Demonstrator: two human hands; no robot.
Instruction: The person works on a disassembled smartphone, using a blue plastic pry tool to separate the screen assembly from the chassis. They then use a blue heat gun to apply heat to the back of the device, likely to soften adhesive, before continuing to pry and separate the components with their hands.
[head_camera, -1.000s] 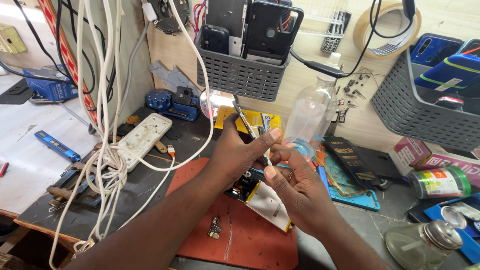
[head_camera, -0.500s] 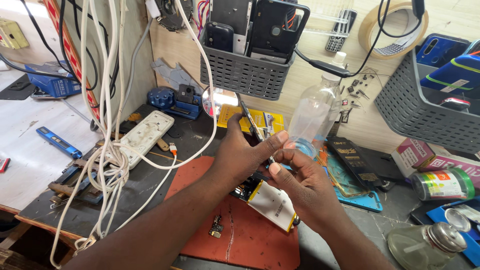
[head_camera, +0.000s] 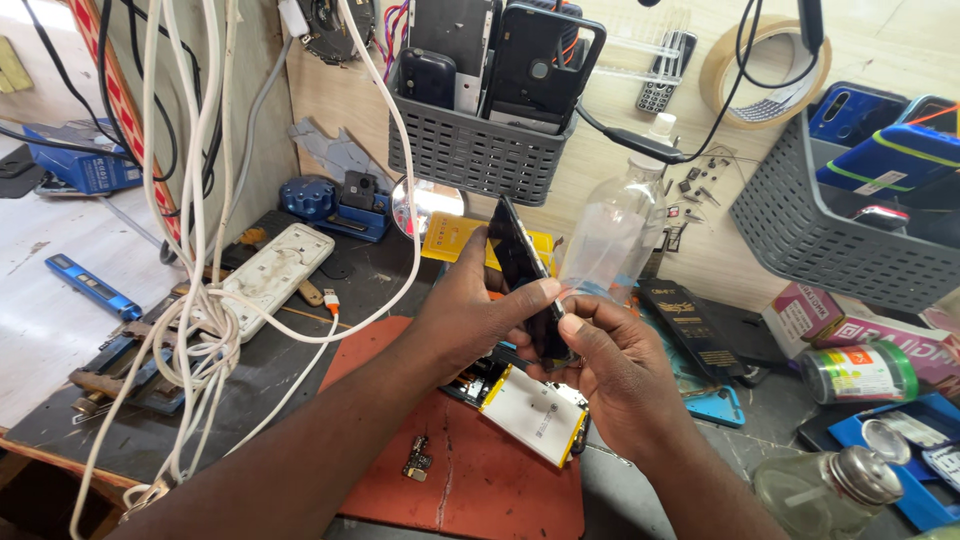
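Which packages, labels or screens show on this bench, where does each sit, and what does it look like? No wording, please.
Dark phone screen panel: thin, black, tilted, held between the left hand and the right hand.
Tin: lying at right, green and white label.
Cardboard box: behind the tin, pink and red.
Black packet: flat, right of the hands, gold print.
Yellow packet: flat, below the left basket.
Blue box: far left.

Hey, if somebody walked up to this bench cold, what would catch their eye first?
Both hands, left hand and right hand, meet mid-bench, pinching a thin dark panel tilted on edge above an opened phone on the red mat. To the left, a tangle of white cables hangs down over a white power strip. Behind, a grey basket on the wall holds phones.
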